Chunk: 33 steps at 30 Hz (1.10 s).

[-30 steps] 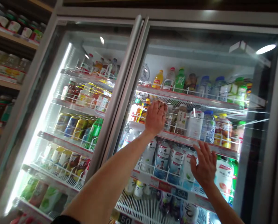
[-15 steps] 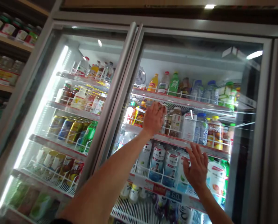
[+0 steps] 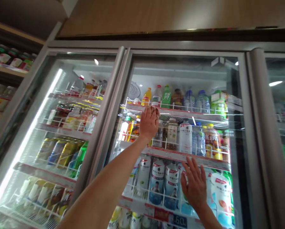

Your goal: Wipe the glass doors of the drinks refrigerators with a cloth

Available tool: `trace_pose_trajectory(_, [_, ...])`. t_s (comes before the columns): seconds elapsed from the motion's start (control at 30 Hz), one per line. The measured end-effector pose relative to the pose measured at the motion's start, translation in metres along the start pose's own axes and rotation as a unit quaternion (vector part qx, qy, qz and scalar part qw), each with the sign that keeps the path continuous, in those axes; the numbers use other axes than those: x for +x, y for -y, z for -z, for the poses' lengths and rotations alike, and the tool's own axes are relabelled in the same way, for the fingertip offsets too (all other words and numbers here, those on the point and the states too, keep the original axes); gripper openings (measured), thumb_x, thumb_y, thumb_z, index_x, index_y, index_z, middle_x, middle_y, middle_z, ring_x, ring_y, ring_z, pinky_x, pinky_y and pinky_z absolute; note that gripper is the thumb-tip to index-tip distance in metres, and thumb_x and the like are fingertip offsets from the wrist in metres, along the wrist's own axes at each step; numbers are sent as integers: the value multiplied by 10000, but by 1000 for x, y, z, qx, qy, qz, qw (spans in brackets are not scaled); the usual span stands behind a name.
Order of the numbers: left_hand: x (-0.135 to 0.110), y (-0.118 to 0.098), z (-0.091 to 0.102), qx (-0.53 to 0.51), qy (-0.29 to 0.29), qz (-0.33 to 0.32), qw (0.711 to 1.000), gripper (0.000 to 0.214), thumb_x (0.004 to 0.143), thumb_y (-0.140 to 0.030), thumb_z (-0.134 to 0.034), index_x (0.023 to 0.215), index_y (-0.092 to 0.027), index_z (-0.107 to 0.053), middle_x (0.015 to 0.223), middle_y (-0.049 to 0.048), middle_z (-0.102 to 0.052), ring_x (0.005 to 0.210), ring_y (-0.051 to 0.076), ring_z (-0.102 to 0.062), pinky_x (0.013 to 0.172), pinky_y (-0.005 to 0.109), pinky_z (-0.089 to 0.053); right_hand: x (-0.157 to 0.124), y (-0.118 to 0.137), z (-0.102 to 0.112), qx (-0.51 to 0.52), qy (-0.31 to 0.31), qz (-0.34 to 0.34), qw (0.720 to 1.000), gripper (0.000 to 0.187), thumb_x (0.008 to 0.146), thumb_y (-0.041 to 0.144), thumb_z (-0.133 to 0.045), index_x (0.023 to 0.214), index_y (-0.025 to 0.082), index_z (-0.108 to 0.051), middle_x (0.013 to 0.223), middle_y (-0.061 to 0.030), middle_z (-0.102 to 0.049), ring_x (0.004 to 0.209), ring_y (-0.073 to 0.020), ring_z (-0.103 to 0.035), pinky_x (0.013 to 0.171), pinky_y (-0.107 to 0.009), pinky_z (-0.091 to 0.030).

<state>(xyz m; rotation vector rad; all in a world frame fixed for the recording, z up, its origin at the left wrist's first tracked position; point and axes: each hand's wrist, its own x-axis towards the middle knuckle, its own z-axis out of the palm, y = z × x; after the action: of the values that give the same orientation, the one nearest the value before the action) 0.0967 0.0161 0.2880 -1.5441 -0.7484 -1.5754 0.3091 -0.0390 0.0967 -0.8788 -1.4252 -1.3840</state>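
Note:
My left hand (image 3: 149, 122) is stretched up and lies flat, fingers together, against the glass door (image 3: 185, 73) of a drinks cooler, over the bottles on the second shelf. Lower down, my right hand (image 3: 194, 185) presses the same door with its fingers spread, in front of white bottles with blue labels (image 3: 157, 181). Neither hand holds anything. The door is closed against the grey centre post (image 3: 109, 114).
A second glass door (image 3: 61, 105) on the left shows shelves of cans (image 3: 58, 151) and bottles. A third cooler door (image 3: 279, 121) stands at the right. Wooden shelves with jars (image 3: 6, 58) run along the far left wall.
The view has tilted up and shifted right, so the ceiling panel and the right-hand cooler door now show. Both hands stay flat on the glass; the left hand sits slightly higher against the shelves.

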Motion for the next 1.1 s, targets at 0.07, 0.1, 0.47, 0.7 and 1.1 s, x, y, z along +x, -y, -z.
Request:
trace_pose_trajectory(0.07, [-16,-26,-5,-22,37,-107,993,439,839,-246,-425,1264,-139,-463,1401,114,-406,1347,264,-280,1074,460,-311,1,1,0,6,-2,-3,1000,477,839,189,-462,1314,196,-417,1433,-84,-376,1332,-250,-331,1097,-485,-240])
trace_pose_trajectory(0.1, [-25,-38,-6,-33,61,-170,983,440,841,-254,-432,1267,-149,-464,1399,101,-411,1350,256,-275,1080,443,-308,1,1,1,11,-3,-4,1000,469,837,189,-463,1305,195,-428,1429,-85,-383,1331,-250,-332,1098,-483,-238])
trace_pose_trajectory(0.47, [-5,-4,0,-21,12,-60,998,451,834,-199,-398,1272,-102,-444,1389,151,-412,1367,251,-238,1083,489,-305,1,0,-1,3,-6,-2,1000,508,833,200,-452,1338,191,-393,1401,-98,-421,1321,-255,-348,1094,-479,-235])
trace_pose_trajectory(0.7, [-84,-35,-2,-94,68,-425,898,372,874,-252,-404,1220,-173,-517,1352,43,-484,1324,180,-338,1095,332,-320,3,9,-4,-2,-17,-35,999,583,864,212,-404,1424,212,-243,1429,-103,-374,1338,-257,-315,1087,-504,-237])
trace_pose_trajectory(1.1, [-112,27,22,-107,39,-427,897,376,880,-210,-407,1238,-138,-493,1361,81,-468,1329,203,-329,1089,362,-331,23,50,-21,-56,-36,-152,986,517,899,240,-303,1412,188,-279,1400,-140,-405,1324,-260,-334,1041,-523,-293])
